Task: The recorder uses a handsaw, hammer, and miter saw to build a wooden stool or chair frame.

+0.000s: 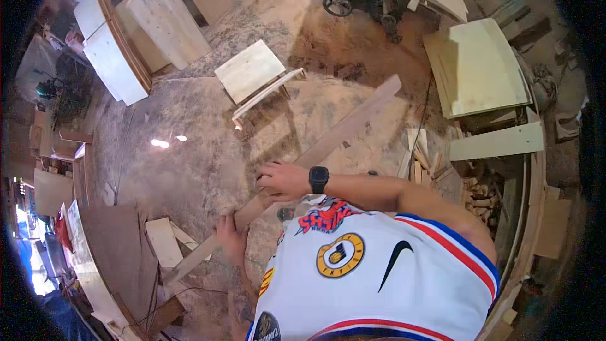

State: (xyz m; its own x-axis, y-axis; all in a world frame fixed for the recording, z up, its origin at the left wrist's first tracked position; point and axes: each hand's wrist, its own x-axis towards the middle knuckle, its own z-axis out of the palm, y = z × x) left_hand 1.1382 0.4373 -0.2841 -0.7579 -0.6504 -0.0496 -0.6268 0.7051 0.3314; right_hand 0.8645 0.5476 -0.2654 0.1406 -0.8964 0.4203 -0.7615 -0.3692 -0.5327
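A long, narrow wooden board (353, 120) runs slantwise across the view, from the upper right down to the lower left. My right hand (281, 180), a dark watch on its wrist, lies over the board near its middle with the fingers curled round its edge. Lower and to the left, my left hand (231, 237) grips the same board at its side. The fingertips of both hands are partly hidden against the wood.
A small wooden chair (251, 71) stands ahead on the dusty floor. Wood panels (169, 22) lean at the far left, and pale sheets (486, 66) are stacked at right. Wood scraps (164, 243) lie at lower left. A handwheel (338, 5) shows beneath the far table.
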